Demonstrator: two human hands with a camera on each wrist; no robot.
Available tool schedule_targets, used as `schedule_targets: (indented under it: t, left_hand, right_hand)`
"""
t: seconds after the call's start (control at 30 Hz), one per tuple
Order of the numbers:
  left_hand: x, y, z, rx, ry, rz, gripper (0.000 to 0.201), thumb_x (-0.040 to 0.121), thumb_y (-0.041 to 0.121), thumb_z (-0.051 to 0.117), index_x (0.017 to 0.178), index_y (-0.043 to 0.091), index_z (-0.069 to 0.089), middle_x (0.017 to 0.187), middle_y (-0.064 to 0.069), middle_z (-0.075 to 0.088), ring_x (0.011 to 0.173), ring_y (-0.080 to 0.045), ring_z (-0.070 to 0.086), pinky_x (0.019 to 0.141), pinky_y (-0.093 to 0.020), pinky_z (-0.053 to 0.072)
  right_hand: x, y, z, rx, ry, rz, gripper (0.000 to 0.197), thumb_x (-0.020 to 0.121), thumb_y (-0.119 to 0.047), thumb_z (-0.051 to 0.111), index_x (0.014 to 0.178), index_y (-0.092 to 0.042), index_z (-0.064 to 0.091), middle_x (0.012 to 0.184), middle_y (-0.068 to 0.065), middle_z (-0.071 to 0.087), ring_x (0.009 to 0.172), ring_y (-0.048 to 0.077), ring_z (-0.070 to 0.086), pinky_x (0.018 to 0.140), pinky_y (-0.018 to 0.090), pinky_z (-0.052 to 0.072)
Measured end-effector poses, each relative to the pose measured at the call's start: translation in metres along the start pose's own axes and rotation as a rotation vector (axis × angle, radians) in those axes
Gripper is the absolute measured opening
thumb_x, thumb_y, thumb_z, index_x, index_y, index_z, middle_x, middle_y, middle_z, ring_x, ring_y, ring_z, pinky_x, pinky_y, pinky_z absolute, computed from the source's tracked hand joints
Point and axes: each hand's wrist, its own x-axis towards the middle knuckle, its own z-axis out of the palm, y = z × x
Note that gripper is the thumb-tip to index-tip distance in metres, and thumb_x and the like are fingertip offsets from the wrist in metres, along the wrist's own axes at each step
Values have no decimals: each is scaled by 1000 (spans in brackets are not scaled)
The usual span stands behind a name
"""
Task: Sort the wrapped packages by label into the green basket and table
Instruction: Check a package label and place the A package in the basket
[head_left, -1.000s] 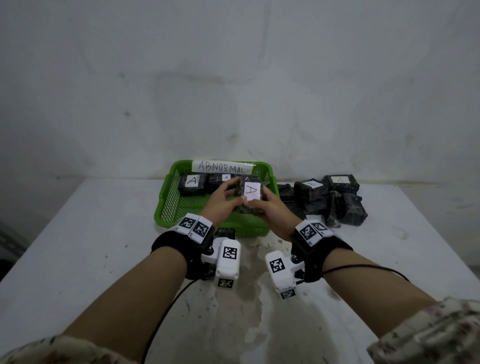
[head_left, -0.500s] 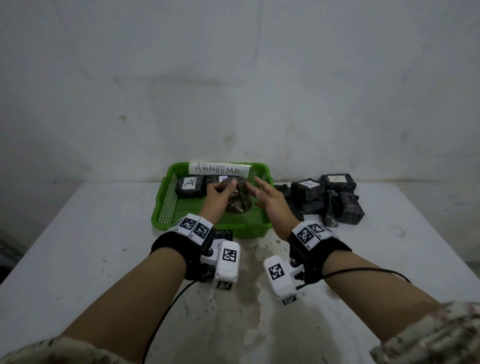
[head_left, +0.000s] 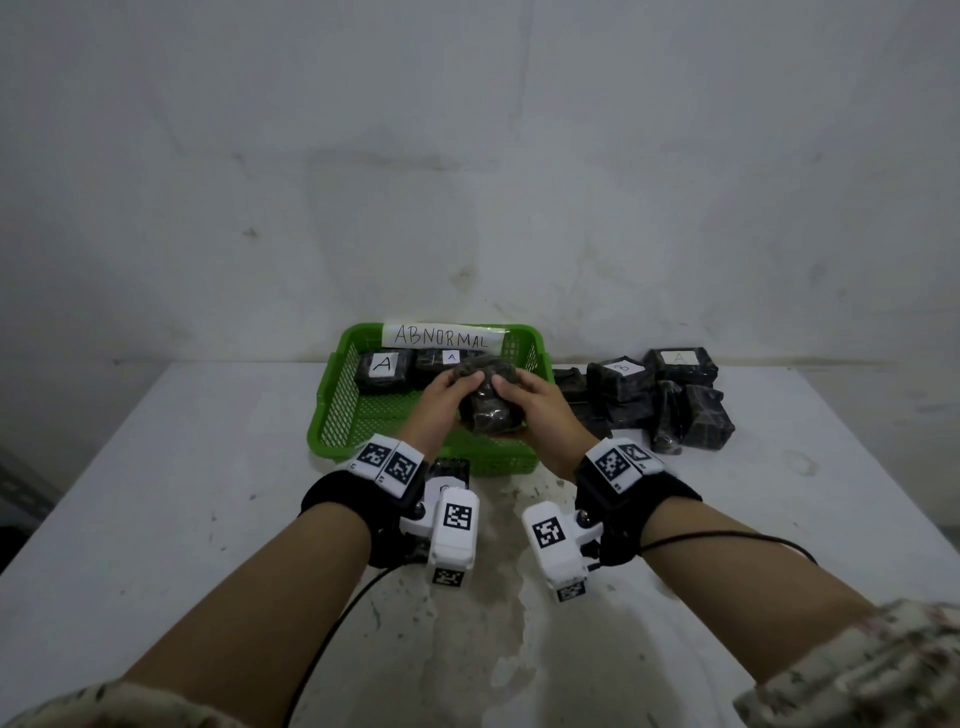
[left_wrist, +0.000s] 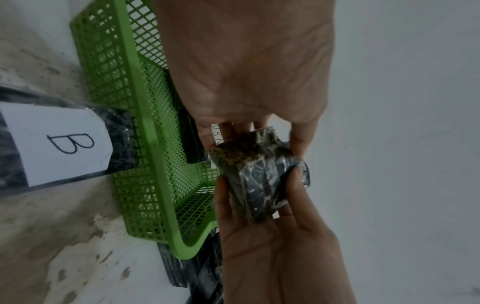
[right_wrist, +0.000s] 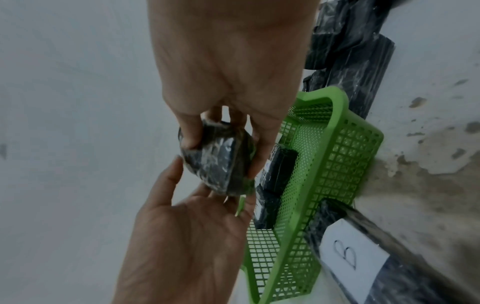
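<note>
— Over the near half of the green basket (head_left: 332, 415), both sets of fingers curl round one wrapped package (head_left: 488, 400): the left hand (head_left: 441, 397) takes its left side, the right hand (head_left: 537, 410) its right side and underside, thumbs on top. No label faces the head camera.

— So what makes this step go well?

— Judging by the dark side turned up, I'd roll it between the fingertips until the label shows, keeping it low over the basket (the film looks slippery). If it reads A, it likely joins the two A packages (head_left: 383, 366) by the basket's far wall, under the ABNORMAL sign (head_left: 441, 336).

— And if not?

— Then onto the table (head_left: 156, 493). Unsorted packages (head_left: 654, 400) crowd just beside the basket's right wall, near the table's far edge.

— Do the wrist cameras add anything?

— Yes. The left wrist view shows a B-labelled package (left_wrist: 64, 144) on the table against the basket's near wall, mostly hidden behind the wrists from the head. Only the head view reads the sign whole.
</note>
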Motion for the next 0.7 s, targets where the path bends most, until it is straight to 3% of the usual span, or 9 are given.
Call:
schedule_targets:
  t: [0.1, 0.23, 0.4, 0.5, 0.6, 0.7]
  left_hand:
    - [1, -2, -1, 15, 8, 30, 39, 94, 15, 53, 130, 3, 45, 123, -15, 57, 103, -24, 58, 87, -34, 49]
    - [4, 0, -7, 33, 9, 46, 38, 94, 20, 53, 129, 5, 48, 124, -15, 59, 107, -27, 59, 95, -40, 49]
    - [6, -5, -11, 79, 3, 59, 50, 90, 14, 60, 136, 10, 43, 121, -18, 58, 108, -28, 59, 88, -33, 51]
    - [6, -7, -13, 114, 34, 77, 53, 91, 14, 59, 140, 12, 39, 123, -22, 56, 113, -33, 57, 92, -38, 50]
    - [4, -7, -14, 24, -1, 23, 53, 91, 15, 58, 140, 9, 40, 124, -19, 58, 112, -31, 59, 99, -45, 47]
    - [2, -7, -14, -95, -73, -21, 50, 91, 11, 55, 140, 7, 41, 128, -19, 57, 110, -27, 59, 97, -40, 48]
  right_hand:
    - [1, -2, 3, 17, -22, 1, 30, 94, -10, 55, 123, -2, 57, 115, 15, 64, 104, 29, 63, 94, 48, 51]
    - [-1, -2, 2, 43, -96, 25, 32, 95, -5, 49, 127, -3, 54, 115, 14, 63, 100, 25, 63, 91, 39, 52]
    - [2, 1, -2, 39, -54, -30, 33, 97, -2, 47, 129, 2, 53, 114, 14, 62, 95, 23, 62, 83, 34, 54]
    - [0, 1, 0, 0, -106, -19, 35, 93, -2, 53, 128, -1, 54, 112, 11, 64, 96, 22, 64, 81, 26, 56]
    - [0, 2, -1, -48, -120, -29, 43, 87, 5, 59, 129, 0, 53, 111, 10, 65, 97, 21, 65, 84, 25, 55]
    - [1, 2, -1, -50, -102, -37, 47, 85, 10, 59, 131, 1, 51, 110, 10, 65, 96, 20, 64, 84, 25, 56]
